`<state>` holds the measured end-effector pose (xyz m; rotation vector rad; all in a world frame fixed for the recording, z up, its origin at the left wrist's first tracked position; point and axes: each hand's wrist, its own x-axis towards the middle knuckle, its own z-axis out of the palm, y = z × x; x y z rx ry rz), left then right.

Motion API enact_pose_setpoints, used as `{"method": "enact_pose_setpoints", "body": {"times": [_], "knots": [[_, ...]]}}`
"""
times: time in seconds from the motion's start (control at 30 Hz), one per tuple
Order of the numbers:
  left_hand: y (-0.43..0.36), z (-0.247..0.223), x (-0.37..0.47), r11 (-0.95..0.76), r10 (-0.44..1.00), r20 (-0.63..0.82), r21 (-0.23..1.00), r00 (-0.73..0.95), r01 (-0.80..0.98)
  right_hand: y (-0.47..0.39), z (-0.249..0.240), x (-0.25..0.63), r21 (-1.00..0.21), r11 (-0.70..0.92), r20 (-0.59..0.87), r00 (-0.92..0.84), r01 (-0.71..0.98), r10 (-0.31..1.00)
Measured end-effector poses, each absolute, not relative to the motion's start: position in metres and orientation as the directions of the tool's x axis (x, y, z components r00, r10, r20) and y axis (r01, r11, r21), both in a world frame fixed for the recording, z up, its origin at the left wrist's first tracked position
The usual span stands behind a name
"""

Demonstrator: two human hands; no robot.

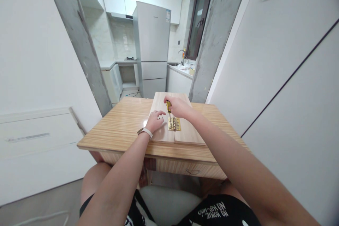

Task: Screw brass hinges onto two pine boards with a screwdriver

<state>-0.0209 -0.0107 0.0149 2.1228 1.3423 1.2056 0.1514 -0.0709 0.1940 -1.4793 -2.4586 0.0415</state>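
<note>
My right hand (177, 106) is closed around the yellow and black handle of a screwdriver (168, 106). Its shaft points down to the left leaf of a brass hinge (174, 124), which lies across the seam between two pale wooden boards (161, 135). Whether the tip sits in a screw is too small to tell. My left hand (156, 120) rests on the left board beside the hinge, fingers apart and bent, a watch on the wrist. Some small dark bits, perhaps screws, show near its fingers.
The boards lie on a wood-grain table (111, 127) with a drawer handle (192, 172) at its front. Behind it stand a fridge (155, 35) and a sink counter (180, 74). Grey pillars (90, 53) and white panels flank the table.
</note>
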Motion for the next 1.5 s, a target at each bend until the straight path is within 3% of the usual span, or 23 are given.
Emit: {"method": "enact_pose_setpoints", "body": {"times": [0.4,0.53,0.77,0.93,1.1,1.2,1.33,1.43,1.5], "knots": [[-0.041,0.036,-0.012,-0.591,0.791,0.497,0.465,0.358,0.660,-0.068,0.187,0.161,-0.311,0.518,0.357,-0.407,0.797,0.841],[-0.051,0.042,-0.009,-0.634,0.754,0.502,0.392,0.423,0.666,-0.072,0.187,0.173,-0.362,0.550,0.468,-0.364,0.752,0.805],[-0.057,0.046,-0.005,-0.713,0.686,0.467,0.278,0.557,0.644,-0.086,0.170,0.217,-0.548,0.543,0.687,-0.027,0.636,0.726],[-0.057,0.048,-0.003,-0.729,0.667,0.464,0.242,0.583,0.641,-0.087,0.106,0.252,-0.811,0.473,0.577,0.341,0.345,0.742],[-0.058,0.056,0.003,-0.731,0.658,0.476,0.218,0.584,0.647,-0.085,0.037,0.261,-0.922,0.388,0.329,0.517,-0.005,0.790],[-0.054,0.059,0.002,-0.703,0.684,0.504,0.264,0.526,0.660,-0.083,0.013,0.259,-0.913,0.375,0.220,0.579,-0.160,0.785],[-0.036,0.057,-0.013,-0.584,0.783,0.536,0.461,0.315,0.668,-0.082,0.002,0.258,-0.895,0.369,0.160,0.592,-0.252,0.790],[-0.019,0.047,-0.030,-0.431,0.884,0.439,0.635,0.160,0.642,-0.082,0.001,0.258,-0.890,0.363,0.148,0.577,-0.277,0.803],[-0.011,0.040,-0.040,-0.339,0.926,0.365,0.683,0.098,0.647,-0.081,0.001,0.259,-0.888,0.359,0.140,0.575,-0.286,0.806]]}}
